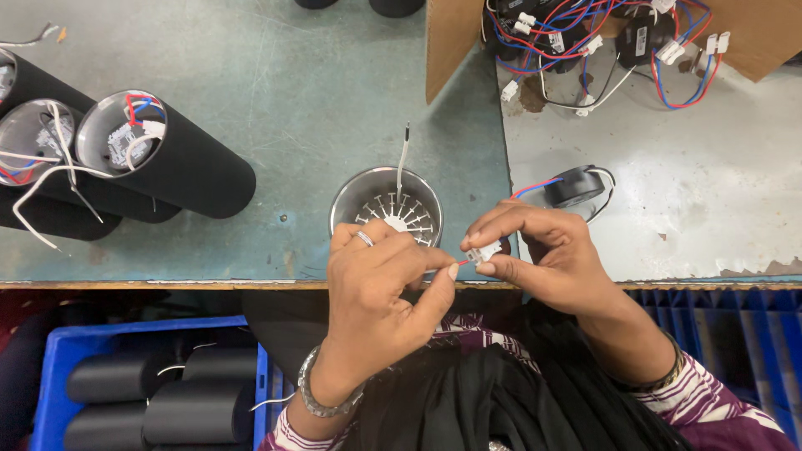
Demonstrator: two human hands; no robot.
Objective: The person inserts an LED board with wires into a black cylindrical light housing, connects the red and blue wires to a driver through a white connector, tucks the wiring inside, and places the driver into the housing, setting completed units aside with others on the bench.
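Note:
My right hand point(547, 255) pinches a small white connector block point(484, 250) between thumb and fingers at the table's front edge. My left hand point(380, 288) holds a thin red wire end point(462, 262) at that connector, fingers curled. Just behind the hands stands an upright round metal housing point(347, 200), open end up, with a finned white part inside and a white wire point(403, 159) sticking out. A small black round driver point(575, 185) with red and blue leads lies to the right of the housing, and its leads run toward my right hand.
Three black cylinder housings point(188, 171) with loose wires lie at the left of the table. A cardboard box point(451, 38) of black drivers with red and blue wires stands at the back right. A blue crate point(58, 355) of black cylinders sits below left.

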